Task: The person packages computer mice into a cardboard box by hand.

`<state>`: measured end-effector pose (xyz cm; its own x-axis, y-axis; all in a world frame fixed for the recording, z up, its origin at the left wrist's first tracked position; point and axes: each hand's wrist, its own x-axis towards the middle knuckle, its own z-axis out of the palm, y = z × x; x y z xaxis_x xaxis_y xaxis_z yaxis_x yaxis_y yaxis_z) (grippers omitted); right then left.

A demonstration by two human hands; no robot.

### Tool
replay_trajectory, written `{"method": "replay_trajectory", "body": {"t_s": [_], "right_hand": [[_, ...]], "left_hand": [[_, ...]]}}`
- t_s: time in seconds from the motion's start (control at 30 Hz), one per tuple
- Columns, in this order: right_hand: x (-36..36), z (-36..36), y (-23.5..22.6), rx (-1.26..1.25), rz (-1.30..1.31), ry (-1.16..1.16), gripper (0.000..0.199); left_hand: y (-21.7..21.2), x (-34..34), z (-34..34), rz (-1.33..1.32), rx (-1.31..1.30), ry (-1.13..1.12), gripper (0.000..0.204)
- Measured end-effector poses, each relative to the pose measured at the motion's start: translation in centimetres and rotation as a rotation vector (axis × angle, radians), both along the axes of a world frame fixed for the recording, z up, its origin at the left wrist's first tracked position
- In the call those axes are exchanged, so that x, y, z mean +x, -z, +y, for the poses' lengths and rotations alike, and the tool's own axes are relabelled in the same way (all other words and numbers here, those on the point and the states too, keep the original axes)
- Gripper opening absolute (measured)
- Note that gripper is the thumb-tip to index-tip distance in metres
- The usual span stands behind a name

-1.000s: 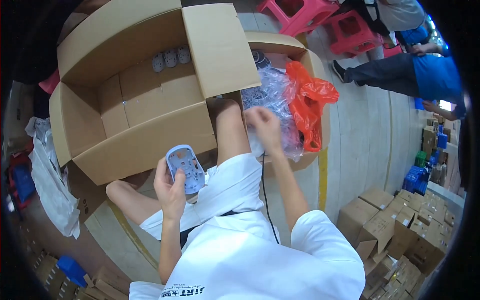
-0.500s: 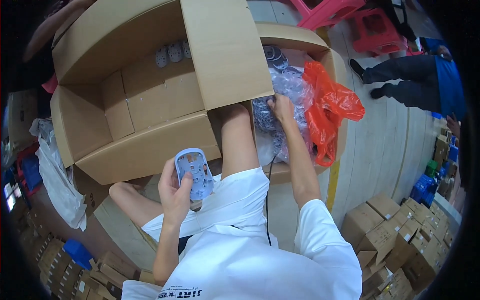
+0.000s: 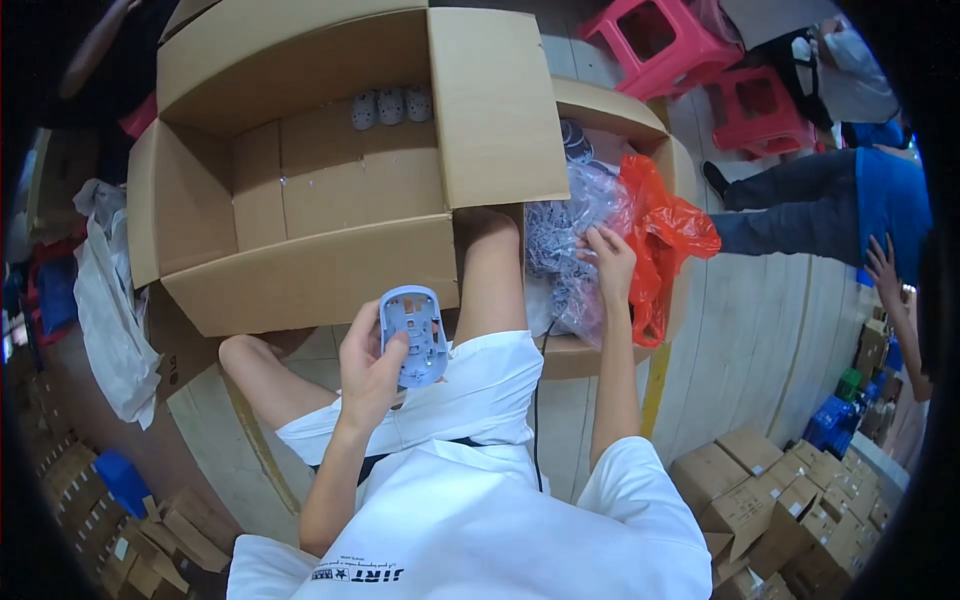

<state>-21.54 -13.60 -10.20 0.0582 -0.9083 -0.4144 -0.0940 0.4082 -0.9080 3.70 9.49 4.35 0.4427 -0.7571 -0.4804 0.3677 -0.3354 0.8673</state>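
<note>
My left hand (image 3: 370, 365) grips a pale lavender plastic shell (image 3: 414, 340), rounded like a computer mouse. Its open inner side, with cut-outs and small posts, faces up, and my thumb presses on the inside. My right hand (image 3: 612, 262) is over the right-hand carton, its fingertips drawn together. Whatever they pinch is too small to make out. Just beside those fingers lies a heap of small greyish parts (image 3: 550, 240) in a clear plastic bag (image 3: 597, 190). A crumpled red plastic bag (image 3: 655, 215) lies to the right of this hand.
A large open carton (image 3: 310, 285) stands ahead, with three pale shells (image 3: 391, 106) at its far wall. Its flap (image 3: 500, 110) overhangs the smaller carton (image 3: 570, 360). Pink stools (image 3: 665, 45) and a person in blue (image 3: 890, 205) are at right. Stacked boxes (image 3: 730, 470) sit lower right.
My right hand has lifted a little from the heap of small parts and shifted right. My left hand still holds the lavender shell. The whole view has swung slightly.
</note>
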Motion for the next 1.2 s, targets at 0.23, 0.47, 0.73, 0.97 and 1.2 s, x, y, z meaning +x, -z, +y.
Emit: {"method": "replay_trajectory", "body": {"t_s": [0.23, 0.47, 0.73, 0.97, 1.2], "right_hand": [[6.1, 8.4, -11.7, 0.075, -0.046, -0.265, 0.020], [11.2, 16.5, -17.8, -0.016, -0.622, -0.532, 0.020], [14.8, 20.1, -20.7, -0.111, -0.138, -0.473, 0.011], [14.9, 20.9, -20.3, -0.590, 0.061, -0.689, 0.003], [15.5, 22.2, -20.4, -0.424, 0.189, -0.714, 0.005]], "left_hand": [[-0.8, 0.4, 3.4, 0.035, -0.058, -0.043, 0.041], [-2.1, 0.8, 6.7, -0.007, -0.134, -0.137, 0.042], [-2.6, 0.7, 8.6, 0.000, -0.222, -0.229, 0.046], [-2.7, 0.2, 9.0, -0.145, -0.241, -0.221, 0.046], [-3.2, -0.2, 9.1, -0.295, -0.163, -0.196, 0.040]]}}
